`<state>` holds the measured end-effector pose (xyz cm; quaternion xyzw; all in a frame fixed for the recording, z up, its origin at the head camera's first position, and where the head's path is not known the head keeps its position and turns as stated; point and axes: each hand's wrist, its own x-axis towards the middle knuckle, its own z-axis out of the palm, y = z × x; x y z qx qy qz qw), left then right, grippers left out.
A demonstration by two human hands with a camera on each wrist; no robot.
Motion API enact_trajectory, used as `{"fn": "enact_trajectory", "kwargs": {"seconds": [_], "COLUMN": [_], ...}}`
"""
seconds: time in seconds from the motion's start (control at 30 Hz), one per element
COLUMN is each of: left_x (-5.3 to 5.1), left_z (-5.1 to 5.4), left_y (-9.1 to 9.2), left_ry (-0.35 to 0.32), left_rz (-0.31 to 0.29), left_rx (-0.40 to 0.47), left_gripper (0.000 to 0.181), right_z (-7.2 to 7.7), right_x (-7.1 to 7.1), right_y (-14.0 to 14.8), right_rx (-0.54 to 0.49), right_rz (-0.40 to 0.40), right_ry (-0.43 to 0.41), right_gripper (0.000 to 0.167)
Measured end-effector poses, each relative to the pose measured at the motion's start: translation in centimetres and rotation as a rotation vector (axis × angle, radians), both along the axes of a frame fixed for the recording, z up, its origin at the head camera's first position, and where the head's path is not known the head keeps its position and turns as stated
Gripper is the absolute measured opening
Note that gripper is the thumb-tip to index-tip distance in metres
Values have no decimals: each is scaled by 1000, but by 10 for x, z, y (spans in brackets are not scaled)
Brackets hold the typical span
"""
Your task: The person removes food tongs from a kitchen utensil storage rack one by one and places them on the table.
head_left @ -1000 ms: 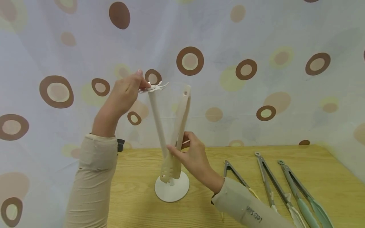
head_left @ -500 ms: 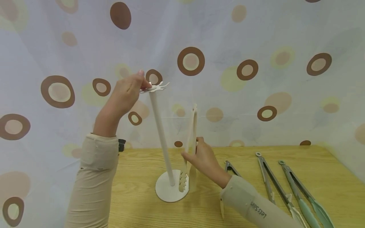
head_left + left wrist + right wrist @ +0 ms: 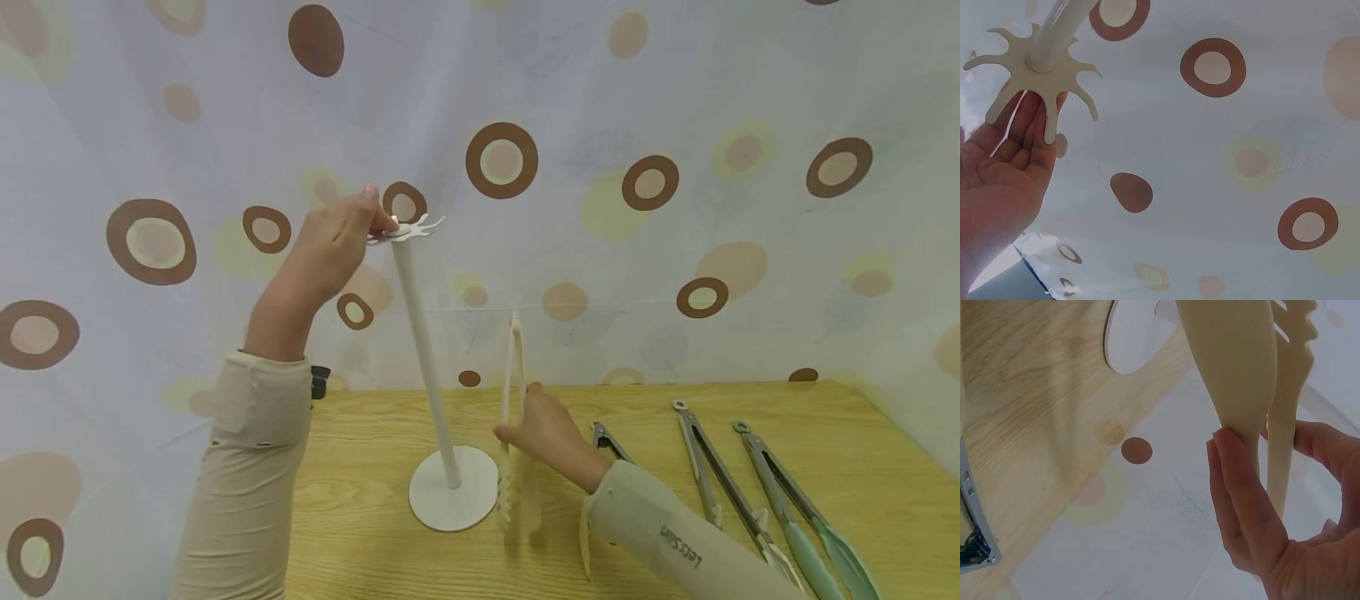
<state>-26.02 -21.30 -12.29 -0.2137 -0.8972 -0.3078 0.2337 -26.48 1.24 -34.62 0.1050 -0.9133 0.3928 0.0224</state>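
Observation:
A white utensil stand (image 3: 423, 358) stands upright, its round base (image 3: 442, 517) on the wooden table. My left hand (image 3: 337, 242) grips the stand's top with its fingertips. In the left wrist view, the curved hooks (image 3: 1050, 94) spread around the pole, and the fingers of that hand reach behind them. To the right of the base, my right hand (image 3: 551, 433) holds cream kitchen tongs upright by the sides, thumb on one arm and fingers on the other. The right wrist view shows the tongs (image 3: 1235, 369) with one flat head and one toothed head.
On the right of the wooden table (image 3: 360, 467) lie grey-handled tongs with cream heads (image 3: 723, 475) and tongs with green heads (image 3: 847, 567). A yellow-tipped pair of tongs (image 3: 611, 442) is partly hidden by the right forearm. A dotted curtain (image 3: 562, 75) hangs behind.
My right hand has moved the cream tongs down and to the right, away from the stand's pole, and turned them. Their arms have spread apart. The left hand stays at the stand's top.

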Motion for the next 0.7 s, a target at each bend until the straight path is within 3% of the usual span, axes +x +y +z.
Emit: {"fn": "enact_trajectory", "kwargs": {"seconds": [0.2, 0.5, 0.63, 0.7], "left_x": [1, -3, -3, -3], "left_z": [0, -1, 0, 0], "left_y": [-1, 0, 0, -1], "left_ry": [1, 8, 14, 12], "left_rz": [-3, 3, 5, 4], "left_rx": [-1, 1, -8, -11], "left_gripper": [62, 61, 61, 61], "right_z": [-12, -32, -41, -45], "right_x": [-3, -8, -11, -12], "right_y": [2, 7, 8, 7], "right_rx": [73, 134, 190, 214], "right_rz": [25, 78, 116, 125], "right_ry": [-75, -129, -110, -103], "right_gripper": [82, 76, 37, 28]}}
